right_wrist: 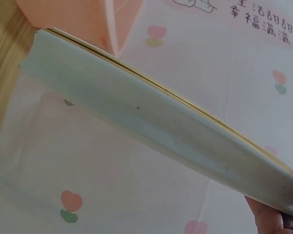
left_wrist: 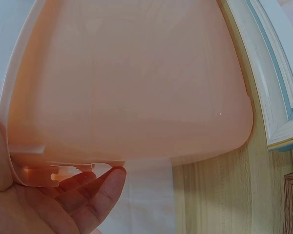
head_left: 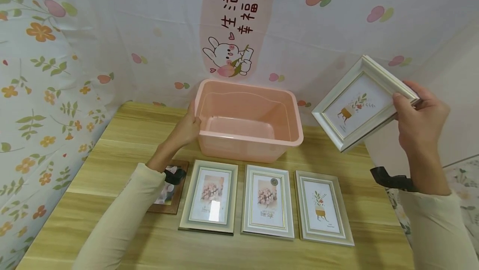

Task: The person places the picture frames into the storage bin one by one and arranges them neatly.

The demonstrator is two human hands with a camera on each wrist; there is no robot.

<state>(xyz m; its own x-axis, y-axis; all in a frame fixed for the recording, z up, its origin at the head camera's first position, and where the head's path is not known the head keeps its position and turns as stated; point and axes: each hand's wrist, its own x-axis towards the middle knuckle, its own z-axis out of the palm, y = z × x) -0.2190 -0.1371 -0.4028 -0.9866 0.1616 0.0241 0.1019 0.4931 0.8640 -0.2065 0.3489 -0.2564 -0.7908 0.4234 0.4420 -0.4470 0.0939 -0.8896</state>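
Note:
In the head view my right hand [head_left: 424, 116] grips a pale picture frame [head_left: 391, 77] by its right edge, thumb on the front. The frame is tilted in the air, right of the pink plastic bin [head_left: 250, 147]. Its picture shows a plant in a pot with legs. In the right wrist view the same picture frame [right_wrist: 136, 112] appears side-on. My left hand [head_left: 187, 126] holds the bin's left rim. In the left wrist view that hand [left_wrist: 73, 204] has its fingers curled under the rim of the bin [left_wrist: 136, 87]. The visible inside of the bin holds nothing.
Along the wooden table [head_left: 374, 228] lie a brown frame [head_left: 173, 207], partly hidden by my left arm, and three pale frames: one left [head_left: 188, 195], one central [head_left: 286, 203], one right [head_left: 342, 207]. A patterned cloth [head_left: 157, 66] hangs behind the bin.

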